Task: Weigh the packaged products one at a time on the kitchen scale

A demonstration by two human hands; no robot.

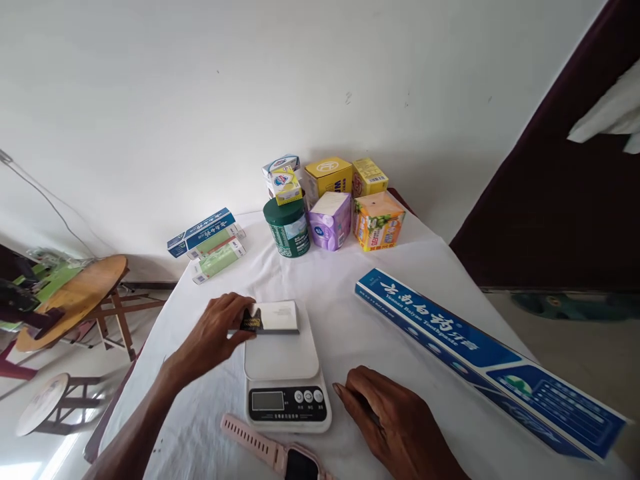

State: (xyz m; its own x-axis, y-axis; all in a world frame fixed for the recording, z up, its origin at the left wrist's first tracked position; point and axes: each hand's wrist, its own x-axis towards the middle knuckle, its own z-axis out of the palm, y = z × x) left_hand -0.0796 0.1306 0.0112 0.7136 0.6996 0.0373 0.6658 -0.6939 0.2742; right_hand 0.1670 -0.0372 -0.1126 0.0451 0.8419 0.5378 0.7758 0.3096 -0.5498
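Observation:
My left hand (217,333) is closed on the left end of a small white box (275,317) with a dark end flap. The box lies on the platform of a white kitchen scale (285,373) in the middle of the white-clothed table (440,267). My right hand (395,423) rests palm down on the cloth just right of the scale, fingers together and bent slightly, holding nothing. The scale's display shows no reading I can make out.
A pink smartwatch (280,455) lies in front of the scale. A long blue toothpaste box (480,353) lies at the right. At the back stand a green jar (287,227), a purple pack (330,220), an orange carton (379,221) and yellow boxes (329,176). Toothpaste boxes (207,241) lie back left. A wooden round table (70,297) stands left.

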